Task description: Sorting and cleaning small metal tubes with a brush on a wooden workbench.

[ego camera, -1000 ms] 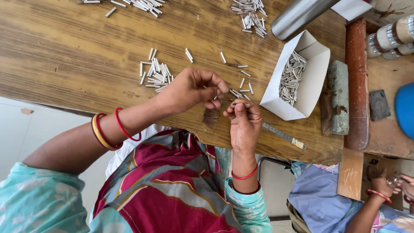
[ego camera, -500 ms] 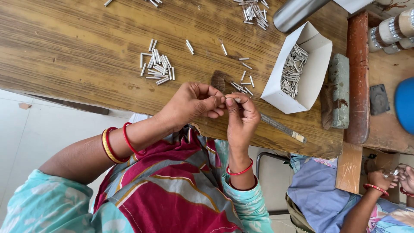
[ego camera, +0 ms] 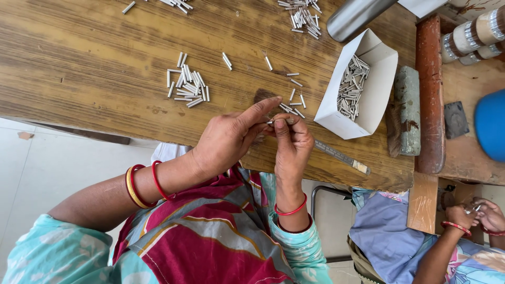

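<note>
My left hand (ego camera: 226, 142) and my right hand (ego camera: 292, 147) meet over the near edge of the wooden table (ego camera: 79, 63). Their fingertips pinch one small silver metal tube (ego camera: 279, 121) between them. The left forefinger stretches out above it. A few loose tubes (ego camera: 295, 105) lie just beyond my fingers. A small heap of the same tubes (ego camera: 187, 85) lies to the left. An open white cardboard box (ego camera: 381, 68) holding several tubes stands to the right.
A thin metal file (ego camera: 342, 156) lies by the table edge right of my hands. Past the box are a grey block (ego camera: 407, 110), a brown wooden rail (ego camera: 430, 94) and a blue object (ego camera: 492, 131). A steel cylinder (ego camera: 357, 18) lies at the top. A co-worker's hands (ego camera: 476, 214) work at lower right.
My left hand has closed in on my right hand, and both sets of fingertips now pinch the tube together. The view has shifted slightly.
</note>
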